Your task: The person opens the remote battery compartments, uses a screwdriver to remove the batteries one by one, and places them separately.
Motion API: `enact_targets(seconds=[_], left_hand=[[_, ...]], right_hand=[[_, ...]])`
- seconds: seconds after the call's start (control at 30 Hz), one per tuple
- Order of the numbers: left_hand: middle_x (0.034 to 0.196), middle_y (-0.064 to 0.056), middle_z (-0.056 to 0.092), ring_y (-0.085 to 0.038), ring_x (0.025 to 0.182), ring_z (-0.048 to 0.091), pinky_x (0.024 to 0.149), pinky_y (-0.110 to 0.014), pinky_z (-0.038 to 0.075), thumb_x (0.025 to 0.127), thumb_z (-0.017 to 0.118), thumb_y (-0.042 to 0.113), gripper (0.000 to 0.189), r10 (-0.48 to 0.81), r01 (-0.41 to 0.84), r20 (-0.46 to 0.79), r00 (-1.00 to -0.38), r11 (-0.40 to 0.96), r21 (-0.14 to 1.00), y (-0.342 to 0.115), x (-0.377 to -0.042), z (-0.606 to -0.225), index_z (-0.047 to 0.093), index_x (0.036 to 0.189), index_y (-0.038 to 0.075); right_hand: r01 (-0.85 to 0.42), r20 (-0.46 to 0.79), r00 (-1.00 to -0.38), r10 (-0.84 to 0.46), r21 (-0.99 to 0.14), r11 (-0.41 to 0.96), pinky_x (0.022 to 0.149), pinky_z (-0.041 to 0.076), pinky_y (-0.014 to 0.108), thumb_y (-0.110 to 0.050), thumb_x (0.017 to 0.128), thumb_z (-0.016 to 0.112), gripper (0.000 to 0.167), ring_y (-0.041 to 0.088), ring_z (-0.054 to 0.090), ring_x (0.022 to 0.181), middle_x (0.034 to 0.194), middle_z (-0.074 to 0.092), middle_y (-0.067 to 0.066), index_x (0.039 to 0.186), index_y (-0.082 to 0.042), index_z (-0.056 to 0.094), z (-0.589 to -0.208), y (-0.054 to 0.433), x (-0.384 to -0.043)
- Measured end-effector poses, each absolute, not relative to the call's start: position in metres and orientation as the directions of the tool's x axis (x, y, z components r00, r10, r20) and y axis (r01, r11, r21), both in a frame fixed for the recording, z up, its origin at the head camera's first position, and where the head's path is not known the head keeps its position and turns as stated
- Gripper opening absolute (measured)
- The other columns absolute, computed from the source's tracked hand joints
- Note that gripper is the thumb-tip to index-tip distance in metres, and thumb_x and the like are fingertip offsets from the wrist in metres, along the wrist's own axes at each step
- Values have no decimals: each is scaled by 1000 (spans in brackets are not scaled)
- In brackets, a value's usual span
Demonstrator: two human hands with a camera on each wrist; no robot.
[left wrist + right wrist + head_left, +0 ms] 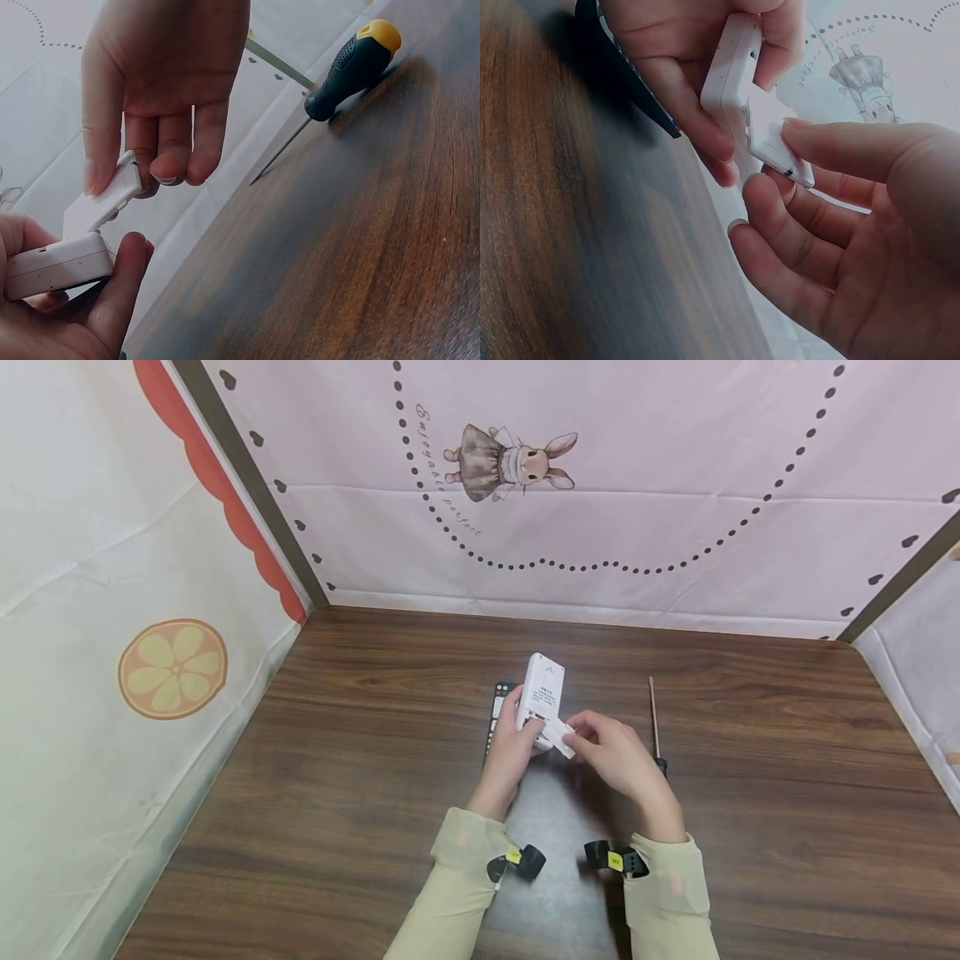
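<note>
My left hand (pixel 507 758) grips a white remote control (pixel 543 681), its back with printed text turned up. Over the lower end of that back, the thumb lies beside the battery opening. Between thumb and fingers, my right hand (pixel 621 762) pinches a thin white battery cover (pixel 558 737). In the right wrist view the cover (pixel 776 142) sits at an angle to the remote's body (pixel 731 64), close against it; whether they touch is hard to tell. The inside of the battery opening is mostly hidden by the thumb and cover.
A black remote control (pixel 496 706) lies on the wooden table (pixel 360 760), partly under the left hand. To the right of the right hand lies a screwdriver (pixel 654 714) with a black and yellow handle (pixel 356 71). Printed cloth walls (pixel 637 460) stand behind and at both sides.
</note>
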State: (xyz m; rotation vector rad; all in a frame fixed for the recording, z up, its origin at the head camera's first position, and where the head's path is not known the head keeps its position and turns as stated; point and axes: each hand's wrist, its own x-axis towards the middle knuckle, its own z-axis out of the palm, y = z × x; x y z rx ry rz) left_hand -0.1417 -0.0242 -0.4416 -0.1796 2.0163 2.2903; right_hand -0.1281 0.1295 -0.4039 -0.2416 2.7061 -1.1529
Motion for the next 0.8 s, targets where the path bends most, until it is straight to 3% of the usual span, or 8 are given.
enact_targets(seconds=[0.8], left_hand=[[122,-9,47,-19,95,54,70,-34,50,84,50,3,60,13,-186,-185,-983,-99,978,-24,-143,-441,30,138,19]], right_hand=[[-79,-123,-964,-237,-714,695,58,42,29,-28,88,57,21,18,59,70,77,60,-3,105,-16,59,-406,131,-129]])
